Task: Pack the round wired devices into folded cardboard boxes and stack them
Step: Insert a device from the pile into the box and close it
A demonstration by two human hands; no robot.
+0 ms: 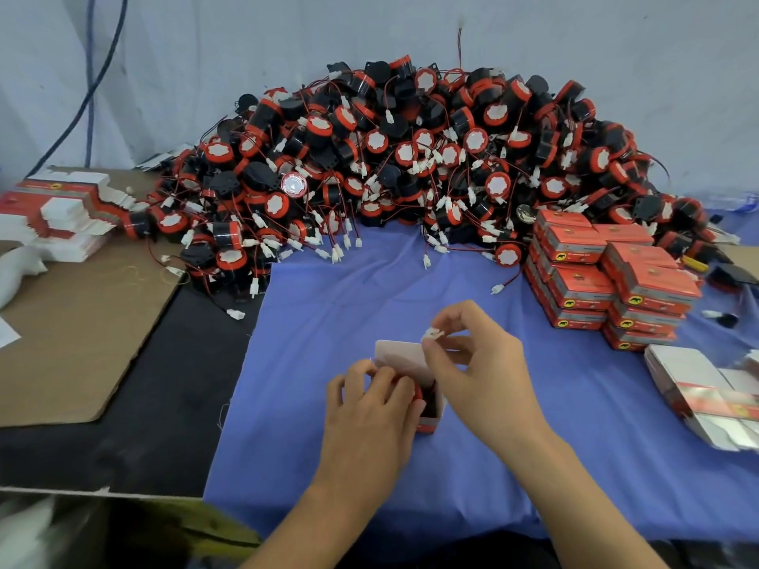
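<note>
My left hand [371,408] grips a small open cardboard box [404,357] on the blue cloth, its white lid flap standing up. A red and black round device [423,398] sits inside the box, mostly hidden by my fingers. My right hand [480,371] pinches the device's white wire connector [432,333] just above the flap. A large heap of round wired devices [410,158] fills the back of the table. Closed red boxes [608,277] are stacked at the right.
Flat unfolded box blanks lie at the right edge [706,396] and in a pile at the left [61,215]. A brown cardboard sheet [74,330] covers the left table. The blue cloth [349,301] spreads under my hands. Cables [90,76] hang on the wall.
</note>
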